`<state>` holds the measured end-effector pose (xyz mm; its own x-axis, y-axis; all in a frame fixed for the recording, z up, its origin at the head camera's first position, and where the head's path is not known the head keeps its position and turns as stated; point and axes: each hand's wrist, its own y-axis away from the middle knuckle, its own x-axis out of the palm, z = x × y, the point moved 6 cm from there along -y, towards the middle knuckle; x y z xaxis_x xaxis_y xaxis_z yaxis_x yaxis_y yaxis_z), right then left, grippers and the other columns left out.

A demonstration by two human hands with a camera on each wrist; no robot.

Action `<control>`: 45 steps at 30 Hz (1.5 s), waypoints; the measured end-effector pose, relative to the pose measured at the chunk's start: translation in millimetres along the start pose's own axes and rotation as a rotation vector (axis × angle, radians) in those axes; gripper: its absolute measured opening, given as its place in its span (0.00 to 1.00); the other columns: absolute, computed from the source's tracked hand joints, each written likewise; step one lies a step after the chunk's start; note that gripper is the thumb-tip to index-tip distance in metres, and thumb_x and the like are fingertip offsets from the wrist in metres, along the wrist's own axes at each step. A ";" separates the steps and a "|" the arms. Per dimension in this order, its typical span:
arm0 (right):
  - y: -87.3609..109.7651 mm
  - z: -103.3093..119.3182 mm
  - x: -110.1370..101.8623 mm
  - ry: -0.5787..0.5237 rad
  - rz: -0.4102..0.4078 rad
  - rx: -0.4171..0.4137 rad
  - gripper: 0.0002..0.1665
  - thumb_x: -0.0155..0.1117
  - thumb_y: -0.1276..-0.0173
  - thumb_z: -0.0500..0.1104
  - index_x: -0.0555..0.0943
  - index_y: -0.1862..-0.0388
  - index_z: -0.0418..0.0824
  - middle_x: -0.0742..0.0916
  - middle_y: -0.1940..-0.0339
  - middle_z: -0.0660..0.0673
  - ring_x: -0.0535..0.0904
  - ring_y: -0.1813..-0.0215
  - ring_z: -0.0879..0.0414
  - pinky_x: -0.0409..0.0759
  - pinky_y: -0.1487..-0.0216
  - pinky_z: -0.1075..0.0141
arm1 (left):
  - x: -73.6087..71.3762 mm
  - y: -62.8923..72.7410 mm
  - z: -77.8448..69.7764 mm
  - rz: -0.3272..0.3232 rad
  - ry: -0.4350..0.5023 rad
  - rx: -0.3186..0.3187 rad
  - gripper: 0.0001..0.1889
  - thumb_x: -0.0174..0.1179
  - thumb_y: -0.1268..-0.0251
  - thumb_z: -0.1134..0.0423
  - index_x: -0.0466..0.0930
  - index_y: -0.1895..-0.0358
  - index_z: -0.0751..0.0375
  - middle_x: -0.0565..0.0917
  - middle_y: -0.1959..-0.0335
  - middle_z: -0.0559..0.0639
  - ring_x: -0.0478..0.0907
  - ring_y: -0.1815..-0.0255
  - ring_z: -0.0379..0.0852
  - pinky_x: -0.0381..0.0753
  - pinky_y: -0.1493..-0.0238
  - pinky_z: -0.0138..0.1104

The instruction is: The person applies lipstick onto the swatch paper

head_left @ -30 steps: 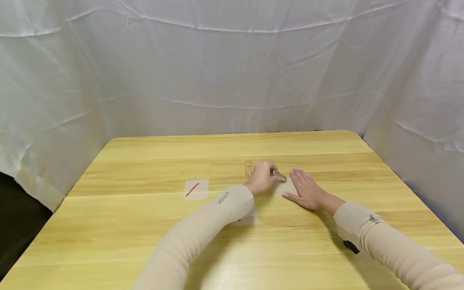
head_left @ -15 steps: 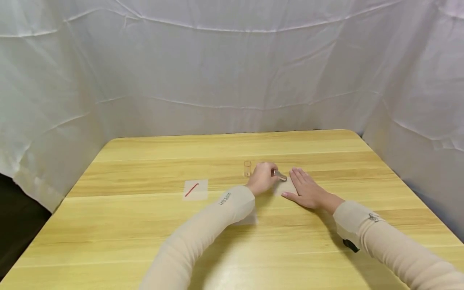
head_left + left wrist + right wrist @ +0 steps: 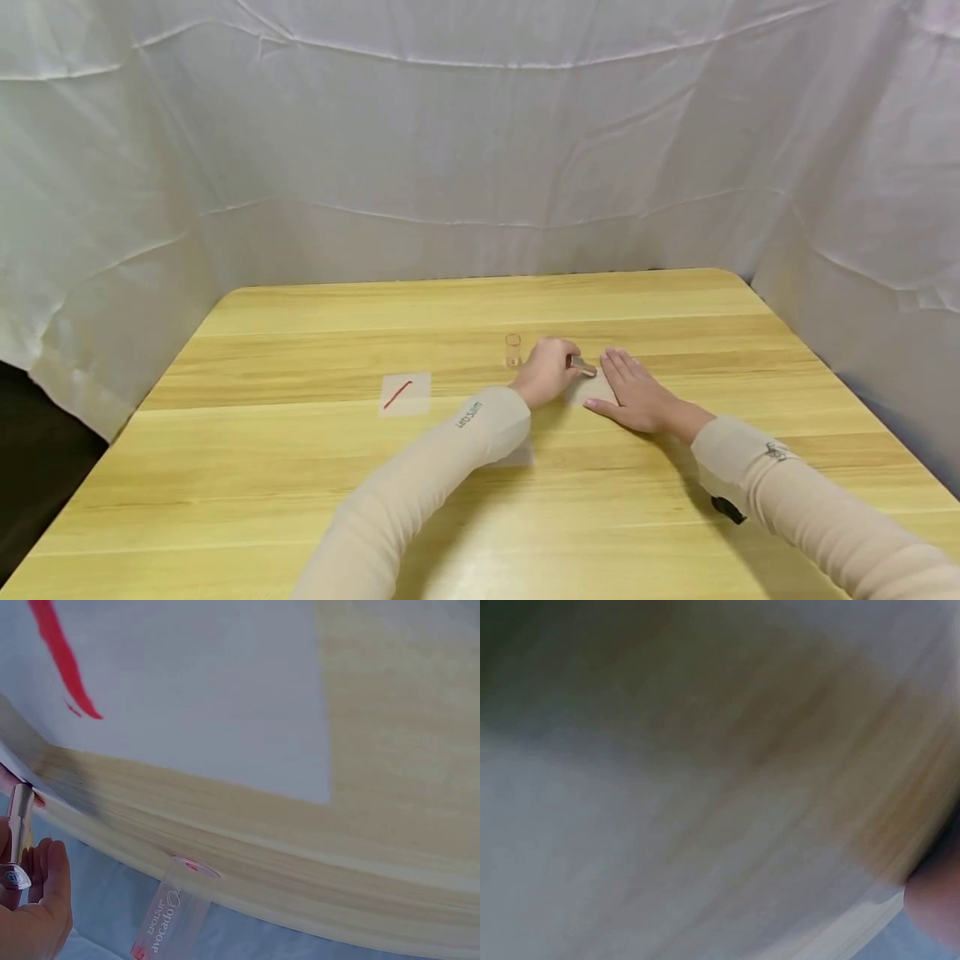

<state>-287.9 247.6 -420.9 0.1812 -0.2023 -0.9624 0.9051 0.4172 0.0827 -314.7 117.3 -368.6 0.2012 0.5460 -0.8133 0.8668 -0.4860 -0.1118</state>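
Observation:
My left hand grips a shiny metallic lipstick tube, its end low over a small white paper. In the left wrist view the same lipstick shows between thumb and curled fingers, its tip hidden. My right hand lies flat with fingers spread, pressing the right part of that paper to the table. A clear cap stands just left of my left hand; lettering including "avocado" reads on the cap in the left wrist view.
A square paper with a red diagonal stroke lies to the left. Another paper is partly covered by my left forearm. The wooden table is bounded by white curtains at the back and sides.
My left hand has shifted slightly to the right with the lipstick, along the paper. The right hand stays in place, and so do the cap and the left paper.

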 end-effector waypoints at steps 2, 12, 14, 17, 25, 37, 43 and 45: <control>0.3 0.1 -0.6 0.005 0.001 0.003 0.50 0.45 0.30 0.62 0.47 0.30 0.22 0.49 0.27 0.25 0.42 0.26 0.32 0.42 0.29 0.40 | -0.1 0.6 -0.8 0.004 -0.019 0.007 0.13 0.61 0.40 0.66 0.81 0.52 0.65 0.84 0.63 0.52 0.76 0.68 0.39 0.74 0.68 0.21; 0.5 1.9 -2.6 0.006 0.011 0.001 0.50 0.44 0.29 0.62 0.46 0.31 0.21 0.49 0.28 0.24 0.42 0.27 0.32 0.42 0.29 0.40 | -0.9 3.5 -2.5 0.029 -0.074 0.048 0.12 0.60 0.38 0.65 0.81 0.53 0.64 0.83 0.63 0.52 0.73 0.68 0.38 0.71 0.70 0.21; 0.6 1.7 -2.2 0.004 0.013 0.001 0.50 0.44 0.29 0.62 0.46 0.31 0.21 0.49 0.28 0.24 0.41 0.26 0.32 0.41 0.28 0.40 | -0.9 4.4 -2.7 0.040 -0.082 0.054 0.12 0.60 0.38 0.65 0.82 0.53 0.64 0.83 0.64 0.52 0.72 0.69 0.38 0.71 0.72 0.21; 0.3 1.4 -2.1 -0.007 0.003 -0.005 0.51 0.45 0.30 0.62 0.46 0.31 0.21 0.49 0.28 0.24 0.41 0.27 0.32 0.42 0.29 0.40 | -0.7 5.2 -2.5 0.052 -0.094 0.057 0.11 0.59 0.38 0.65 0.82 0.54 0.63 0.82 0.65 0.51 0.71 0.69 0.37 0.70 0.72 0.21; 0.7 0.3 -1.9 -0.010 -0.005 -0.008 0.51 0.46 0.30 0.62 0.46 0.31 0.21 0.49 0.28 0.24 0.41 0.27 0.31 0.42 0.29 0.40 | 0.2 6.3 -2.5 0.066 -0.104 0.060 0.10 0.59 0.38 0.65 0.83 0.55 0.63 0.81 0.67 0.51 0.71 0.70 0.37 0.71 0.72 0.21; 0.2 -2.9 -1.0 0.003 0.021 0.010 0.51 0.44 0.29 0.62 0.44 0.30 0.22 0.47 0.27 0.25 0.39 0.26 0.32 0.40 0.29 0.40 | -1.9 9.0 -2.7 0.065 -0.122 0.080 0.09 0.60 0.39 0.64 0.83 0.57 0.62 0.82 0.68 0.51 0.71 0.70 0.37 0.71 0.73 0.20; -0.3 -3.4 0.4 0.004 0.013 0.007 0.51 0.44 0.30 0.63 0.45 0.30 0.21 0.48 0.27 0.25 0.40 0.27 0.31 0.40 0.29 0.39 | -3.3 12.0 -2.6 0.053 -0.129 0.096 0.09 0.60 0.39 0.65 0.84 0.57 0.62 0.82 0.68 0.51 0.71 0.70 0.37 0.70 0.73 0.20; -0.5 -3.4 1.0 0.009 0.012 0.007 0.51 0.44 0.30 0.63 0.45 0.30 0.21 0.48 0.27 0.25 0.40 0.27 0.31 0.40 0.29 0.39 | -3.2 13.3 -2.0 0.055 -0.133 0.100 0.09 0.61 0.39 0.65 0.84 0.57 0.63 0.82 0.68 0.51 0.70 0.71 0.37 0.70 0.73 0.20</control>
<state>-289.5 250.2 -422.8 0.1888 -0.1897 -0.9635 0.9054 0.4135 0.0960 -302.9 110.4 -366.3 0.1795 0.4246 -0.8874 0.8050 -0.5819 -0.1156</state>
